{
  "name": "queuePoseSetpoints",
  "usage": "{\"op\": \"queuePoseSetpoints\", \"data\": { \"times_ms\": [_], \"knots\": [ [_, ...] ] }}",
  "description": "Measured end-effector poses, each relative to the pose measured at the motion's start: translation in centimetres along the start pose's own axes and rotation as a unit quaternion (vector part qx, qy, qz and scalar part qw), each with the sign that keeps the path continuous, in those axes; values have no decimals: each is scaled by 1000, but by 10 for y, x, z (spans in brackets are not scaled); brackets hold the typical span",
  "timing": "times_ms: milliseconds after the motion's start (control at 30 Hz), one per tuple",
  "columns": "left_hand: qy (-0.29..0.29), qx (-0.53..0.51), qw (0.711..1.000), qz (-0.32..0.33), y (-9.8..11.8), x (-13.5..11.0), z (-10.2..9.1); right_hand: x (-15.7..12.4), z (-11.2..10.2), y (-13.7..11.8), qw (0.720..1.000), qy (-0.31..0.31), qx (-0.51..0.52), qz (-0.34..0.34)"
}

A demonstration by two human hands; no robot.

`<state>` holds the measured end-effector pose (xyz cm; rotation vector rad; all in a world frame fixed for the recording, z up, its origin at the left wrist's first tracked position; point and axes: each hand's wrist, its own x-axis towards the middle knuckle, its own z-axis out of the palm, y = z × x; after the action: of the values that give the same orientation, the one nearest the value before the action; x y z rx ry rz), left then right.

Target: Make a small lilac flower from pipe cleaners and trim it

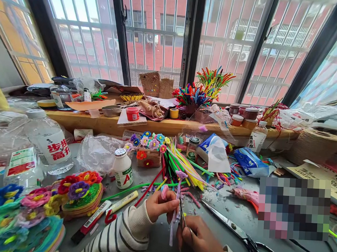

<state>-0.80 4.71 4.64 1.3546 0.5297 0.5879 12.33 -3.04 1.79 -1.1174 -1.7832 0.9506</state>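
Observation:
My left hand (pixel 160 206) is closed, pinching light purple pipe cleaners (pixel 181 175) whose top is bent into a small shape and whose thin ends hang below the fingers. A curled pink pipe cleaner piece (pixel 164 191) shows at the same fingers. My right hand (pixel 198 233) is closed around small dark scissors (pixel 182 213), their blades pointing up right beside the purple stems. Whether the blades touch the stems I cannot tell. Large scissors (pixel 232 227) lie to the right of my hands. Beyond them, a bundle of colored pipe cleaners (pixel 180 160) spreads over the table.
Fuzzy pipe cleaner flowers (pixel 37 200) are piled at the left. A white bottle (pixel 122 168), a yellow marker (pixel 122 202) and a red-and-black box (pixel 91 221) stand or lie near my left sleeve. A pink glue gun (pixel 245 196) lies right. Clippings (pixel 216 181) litter the table.

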Motion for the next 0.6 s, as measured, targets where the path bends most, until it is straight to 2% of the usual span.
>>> {"op": "queuePoseSetpoints", "data": {
  "times_ms": [167, 333, 600],
  "knots": [
    [-17, -19, 999, -30, -5, -1, 1, 1, -1, -2, 1000, -5, 17, -11],
    [-23, -17, 999, -33, -8, -2, 1, 1, -1, -1, 1000, 7, 9, -9],
    [20, 32, 999, -10, -7, -3, 5, 3, -1, -3, 1000, 9, -12, 4]
  ]
}}
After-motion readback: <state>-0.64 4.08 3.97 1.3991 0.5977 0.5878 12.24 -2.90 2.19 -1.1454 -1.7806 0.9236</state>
